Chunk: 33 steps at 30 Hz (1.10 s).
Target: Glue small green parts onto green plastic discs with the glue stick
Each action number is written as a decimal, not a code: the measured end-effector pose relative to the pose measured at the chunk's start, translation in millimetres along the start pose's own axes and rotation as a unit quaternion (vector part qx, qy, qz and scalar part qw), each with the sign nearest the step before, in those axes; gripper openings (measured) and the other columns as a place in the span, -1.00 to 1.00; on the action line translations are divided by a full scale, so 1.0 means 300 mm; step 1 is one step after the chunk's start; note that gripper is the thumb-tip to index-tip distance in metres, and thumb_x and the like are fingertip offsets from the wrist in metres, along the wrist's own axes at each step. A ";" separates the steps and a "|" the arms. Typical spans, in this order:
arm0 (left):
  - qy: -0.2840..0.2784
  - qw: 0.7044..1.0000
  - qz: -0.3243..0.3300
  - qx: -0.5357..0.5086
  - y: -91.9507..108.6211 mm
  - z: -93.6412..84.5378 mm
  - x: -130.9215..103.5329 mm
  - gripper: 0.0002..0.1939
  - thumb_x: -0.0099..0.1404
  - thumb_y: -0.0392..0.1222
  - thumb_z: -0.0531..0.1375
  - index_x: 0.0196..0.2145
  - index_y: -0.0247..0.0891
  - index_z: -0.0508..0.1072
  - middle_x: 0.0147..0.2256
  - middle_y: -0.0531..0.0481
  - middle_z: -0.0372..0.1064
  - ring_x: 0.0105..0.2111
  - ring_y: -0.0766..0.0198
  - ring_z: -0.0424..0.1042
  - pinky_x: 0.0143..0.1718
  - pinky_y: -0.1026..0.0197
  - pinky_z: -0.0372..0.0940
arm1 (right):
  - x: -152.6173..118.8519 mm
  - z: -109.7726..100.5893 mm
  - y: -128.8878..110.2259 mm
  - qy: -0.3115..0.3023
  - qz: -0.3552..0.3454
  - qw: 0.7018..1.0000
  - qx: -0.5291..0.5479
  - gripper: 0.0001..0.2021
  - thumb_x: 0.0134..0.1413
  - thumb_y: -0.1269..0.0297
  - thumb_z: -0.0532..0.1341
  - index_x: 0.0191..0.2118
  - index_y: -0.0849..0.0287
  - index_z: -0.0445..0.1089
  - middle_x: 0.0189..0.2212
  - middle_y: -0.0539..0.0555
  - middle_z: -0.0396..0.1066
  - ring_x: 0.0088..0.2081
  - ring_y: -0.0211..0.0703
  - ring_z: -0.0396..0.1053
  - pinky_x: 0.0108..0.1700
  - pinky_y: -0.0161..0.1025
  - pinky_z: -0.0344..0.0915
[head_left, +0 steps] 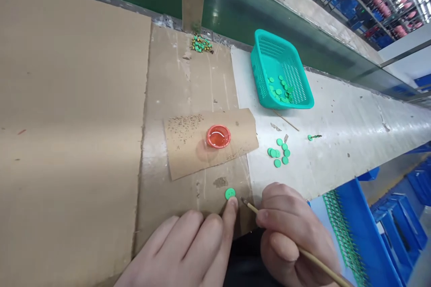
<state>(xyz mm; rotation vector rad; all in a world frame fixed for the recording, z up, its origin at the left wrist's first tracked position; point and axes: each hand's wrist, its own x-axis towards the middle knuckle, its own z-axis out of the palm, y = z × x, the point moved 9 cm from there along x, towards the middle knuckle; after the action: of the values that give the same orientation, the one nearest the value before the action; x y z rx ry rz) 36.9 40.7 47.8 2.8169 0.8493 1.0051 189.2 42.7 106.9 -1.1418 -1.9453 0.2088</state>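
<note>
One green disc with small holes (230, 193) lies on the brown board near the front edge. The index fingertip of my left hand (195, 251) rests on its near rim, the other fingers curled. My right hand (292, 233) is closed round a thin wooden brush (252, 207), whose dark tip is just right of the disc, apart from it. Beyond them, a small red cup of liquid (218, 136) sits on a piece of cardboard (182, 157). Several more green discs (285, 160) lie on the pale surface to the right.
A teal basket (257, 69) holding green discs stands at the back right, with a thin stick (286, 120) below it. Small green and yellow pieces (201, 44) are heaped at the back. Right: a disc with a dark stem (310, 137) and a blue bin (370, 228).
</note>
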 end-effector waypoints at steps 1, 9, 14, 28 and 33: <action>-0.012 1.000 0.001 -0.002 0.000 0.007 -0.001 -0.54 0.61 -0.44 0.20 0.38 -0.62 0.54 -0.21 -0.06 0.47 -0.22 0.10 0.28 -0.19 -0.08 0.19 | -0.006 0.002 0.004 0.001 0.003 1.000 0.001 -0.77 0.80 0.33 0.14 0.08 0.30 0.53 -0.31 0.10 0.59 -0.38 -0.18 0.58 -0.31 -0.18 0.61; -0.021 0.999 -0.009 -0.022 -0.003 0.015 0.009 -0.55 0.57 -0.43 0.23 0.33 -0.55 0.59 -0.24 -0.05 0.45 -0.26 0.09 0.26 -0.23 -0.11 0.14 | 0.003 0.021 0.019 0.003 0.008 1.000 0.008 -0.77 0.80 0.33 0.16 0.05 0.30 0.54 -0.34 0.08 0.58 -0.38 -0.20 0.55 -0.33 -0.22 0.59; -0.027 0.999 -0.016 -0.028 -0.008 0.020 0.004 -0.54 0.54 -0.43 0.23 0.33 -0.49 0.60 -0.19 -0.07 0.48 -0.24 0.10 0.29 -0.21 -0.10 0.19 | 0.004 0.015 0.023 -0.019 0.012 1.000 0.019 -0.79 0.79 0.35 0.15 0.08 0.30 0.53 -0.33 0.10 0.61 -0.36 -0.19 0.59 -0.30 -0.21 0.62; -0.028 0.999 -0.019 -0.018 -0.004 0.011 -0.011 -0.49 0.52 -0.41 0.25 0.37 -0.47 0.58 -0.15 -0.07 0.54 -0.24 0.14 0.34 -0.21 -0.08 0.23 | 0.007 0.015 0.028 -0.010 0.018 1.000 0.015 -0.79 0.79 0.33 0.16 0.08 0.28 0.53 -0.34 0.07 0.60 -0.38 -0.19 0.58 -0.32 -0.20 0.63; -0.028 0.999 -0.012 -0.016 -0.002 0.018 -0.005 -0.46 0.49 -0.44 0.29 0.38 -0.53 0.57 -0.12 -0.09 0.51 -0.24 0.11 0.34 -0.23 -0.10 0.24 | 0.005 0.013 0.034 0.000 0.024 1.000 0.020 -0.80 0.79 0.33 0.16 0.09 0.26 0.54 -0.36 0.07 0.61 -0.40 -0.18 0.57 -0.36 -0.19 0.61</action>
<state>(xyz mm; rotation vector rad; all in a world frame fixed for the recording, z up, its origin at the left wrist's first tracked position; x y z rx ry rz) 38.7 41.2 42.6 2.7868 0.8498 0.9243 192.4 50.7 100.0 -1.1640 -1.9063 0.2713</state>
